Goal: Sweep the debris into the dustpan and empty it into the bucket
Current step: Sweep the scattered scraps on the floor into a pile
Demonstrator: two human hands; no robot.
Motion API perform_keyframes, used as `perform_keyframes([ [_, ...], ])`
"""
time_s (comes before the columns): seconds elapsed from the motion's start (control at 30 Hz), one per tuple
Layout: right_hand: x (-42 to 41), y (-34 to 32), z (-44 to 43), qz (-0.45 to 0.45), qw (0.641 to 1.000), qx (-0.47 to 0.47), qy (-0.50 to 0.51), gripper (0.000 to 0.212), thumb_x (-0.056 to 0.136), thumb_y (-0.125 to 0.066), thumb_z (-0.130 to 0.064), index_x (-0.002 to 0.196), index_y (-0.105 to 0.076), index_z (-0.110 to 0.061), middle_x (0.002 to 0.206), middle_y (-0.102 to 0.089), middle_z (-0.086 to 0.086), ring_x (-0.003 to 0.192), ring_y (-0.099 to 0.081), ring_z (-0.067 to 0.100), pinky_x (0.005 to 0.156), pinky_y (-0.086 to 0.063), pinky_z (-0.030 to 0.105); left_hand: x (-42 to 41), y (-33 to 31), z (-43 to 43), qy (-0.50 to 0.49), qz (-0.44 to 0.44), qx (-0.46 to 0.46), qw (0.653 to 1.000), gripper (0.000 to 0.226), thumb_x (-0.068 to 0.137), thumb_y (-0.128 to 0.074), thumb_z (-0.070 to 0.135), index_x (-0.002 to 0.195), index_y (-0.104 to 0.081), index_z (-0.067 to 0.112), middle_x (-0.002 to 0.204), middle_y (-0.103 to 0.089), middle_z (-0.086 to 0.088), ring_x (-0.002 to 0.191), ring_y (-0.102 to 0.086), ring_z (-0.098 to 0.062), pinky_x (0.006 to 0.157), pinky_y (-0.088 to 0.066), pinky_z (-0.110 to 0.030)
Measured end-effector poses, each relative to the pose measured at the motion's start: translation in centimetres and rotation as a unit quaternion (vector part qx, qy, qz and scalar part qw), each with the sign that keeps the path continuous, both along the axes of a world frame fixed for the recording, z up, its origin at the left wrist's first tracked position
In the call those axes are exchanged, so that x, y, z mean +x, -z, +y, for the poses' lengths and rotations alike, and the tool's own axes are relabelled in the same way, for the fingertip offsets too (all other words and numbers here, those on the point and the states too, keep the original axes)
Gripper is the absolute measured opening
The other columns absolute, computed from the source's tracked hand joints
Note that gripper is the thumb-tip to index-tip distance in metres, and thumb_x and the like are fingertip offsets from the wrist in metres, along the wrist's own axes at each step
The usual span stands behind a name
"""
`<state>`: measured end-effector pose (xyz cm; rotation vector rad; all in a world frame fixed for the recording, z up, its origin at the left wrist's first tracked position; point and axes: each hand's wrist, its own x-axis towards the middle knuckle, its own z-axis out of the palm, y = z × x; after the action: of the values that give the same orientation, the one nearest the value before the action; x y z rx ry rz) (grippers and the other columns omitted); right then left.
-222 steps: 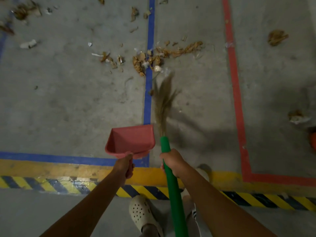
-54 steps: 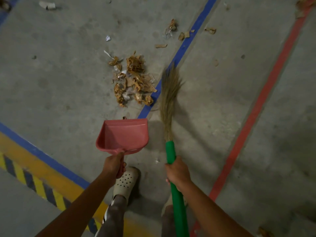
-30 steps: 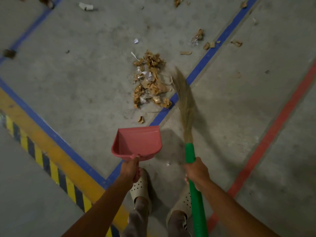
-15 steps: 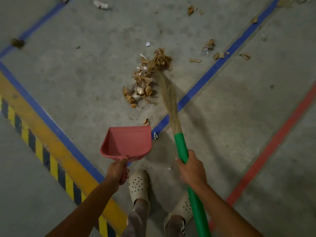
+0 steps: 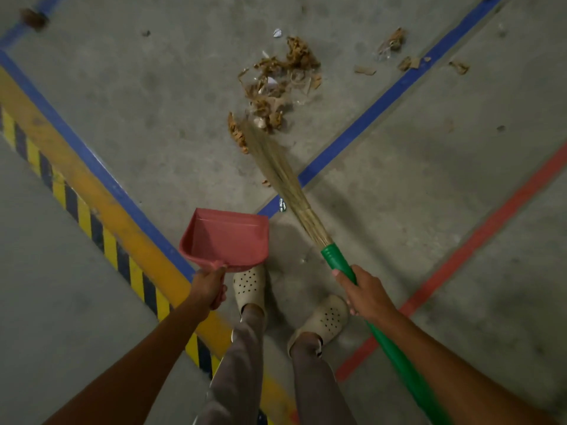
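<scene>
The left arm is stretching forward, the left hand (image 5: 208, 288) curling its fingers round the handle of the red dustpan (image 5: 227, 240) just ahead of the shoes (image 5: 249, 285). The right hand (image 5: 365, 294) is gripping the green broom (image 5: 337, 260), its bristles slanting forward and left and touching the near edge of the debris pile (image 5: 276, 90) beyond the dustpan.

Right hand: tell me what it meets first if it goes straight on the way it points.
The right hand grips the green handle; straight on along it come the bristles first, then probably the debris pile.
</scene>
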<state>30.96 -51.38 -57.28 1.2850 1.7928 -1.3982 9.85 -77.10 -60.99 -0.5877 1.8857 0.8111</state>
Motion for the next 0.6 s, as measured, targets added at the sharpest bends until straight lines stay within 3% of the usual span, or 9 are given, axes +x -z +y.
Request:
perform_keyframes([
  [0.17,3.6,1.1,0.9,-0.058,0.979,0.072,-0.184,0.042,0.097,-0.044,-0.059,0.087,-0.052,-0.02,0.076,-0.061,0.002,0.069,-0.061,0.02,0.062,-0.047,0.034,4.0,0.1,-0.1,0.0,-0.005,-0.001,1.0,0.043,0.103,-0.05,0.028,0.065,-0.045,0.011,0.051,-0.043,-0.009,0.035,-0.038,-0.015,0.037,-0.026,-0.021],
  [0.3,5.0,3.2,2.9,-0.158,0.943,0.069,-0.285,0.048,0.096,-0.044,-0.06,0.109,-0.061,-0.017,0.105,-0.068,0.009,0.097,-0.065,0.027,0.082,-0.052,0.035,6.3,1.8,-0.1,0.015,-0.024,-0.024,0.999,0.036,0.096,-0.057,0.029,0.077,-0.051,-0.002,0.059,-0.044,-0.012,0.038,-0.039,-0.017,0.04,-0.03,-0.02],
  [0.37,5.1,4.4,4.1,-0.206,0.925,0.098,-0.303,0.054,0.097,-0.043,-0.058,0.119,-0.061,-0.012,0.12,-0.066,0.013,0.11,-0.063,0.031,0.091,-0.05,0.036,7.2,2.7,-0.1,0.037,-0.019,-0.034,0.999,0.041,0.088,-0.059,0.029,0.104,-0.054,-0.008,0.073,-0.048,-0.023,0.049,-0.049,-0.029,0.046,-0.041,-0.031],
  [0.43,4.7,5.3,5.4,-0.232,0.924,0.121,-0.28,0.057,0.099,-0.04,-0.057,0.123,-0.059,-0.008,0.127,-0.063,0.017,0.117,-0.06,0.033,0.097,-0.049,0.039,8.2,5.2,-0.9,0.043,-0.033,-0.042,0.998,0.052,0.087,-0.059,0.025,0.122,-0.049,-0.013,0.092,-0.05,-0.048,0.072,-0.058,-0.054,0.06,-0.05,-0.058],
  [0.47,4.3,5.6,6.1,-0.235,0.929,0.131,-0.254,0.058,0.1,-0.039,-0.056,0.124,-0.058,-0.007,0.128,-0.062,0.019,0.119,-0.059,0.035,0.097,-0.048,0.039,8.4,5.8,-1.0,0.037,-0.034,-0.041,0.998,0.054,0.084,-0.06,0.026,0.12,-0.05,-0.013,0.098,-0.05,-0.051,0.078,-0.058,-0.055,0.065,-0.047,-0.06],
  [0.5,3.7,5.7,6.8,-0.234,0.936,0.139,-0.222,0.058,0.1,-0.038,-0.055,0.125,-0.057,-0.006,0.129,-0.061,0.02,0.119,-0.058,0.036,0.096,-0.047,0.04,8.3,5.0,-0.3,0.033,-0.028,-0.039,0.998,0.054,0.078,-0.06,0.028,0.112,-0.054,-0.013,0.091,-0.053,-0.046,0.074,-0.056,-0.046,0.066,-0.045,-0.053],
  [0.53,3.0,5.8,7.6,-0.229,0.943,0.148,-0.193,0.06,0.101,-0.036,-0.056,0.126,-0.056,-0.005,0.129,-0.06,0.021,0.119,-0.058,0.037,0.095,-0.047,0.041,8.1,4.6,0.2,0.034,-0.017,-0.033,0.999,0.046,0.071,-0.058,0.031,0.098,-0.06,-0.007,0.077,-0.053,-0.034,0.069,-0.053,-0.035,0.066,-0.043,-0.044],
  [0.6,1.4,5.5,9.1,-0.216,0.952,0.166,-0.143,0.062,0.101,-0.036,-0.057,0.128,-0.055,-0.004,0.129,-0.059,0.023,0.118,-0.057,0.039,0.093,-0.047,0.041,7.5,2.8,2.0,0.035,-0.016,-0.014,0.999,0.026,0.069,-0.054,0.036,0.073,-0.053,0.01,0.059,-0.046,-0.014,0.053,-0.047,-0.023,0.056,-0.04,-0.032],
])
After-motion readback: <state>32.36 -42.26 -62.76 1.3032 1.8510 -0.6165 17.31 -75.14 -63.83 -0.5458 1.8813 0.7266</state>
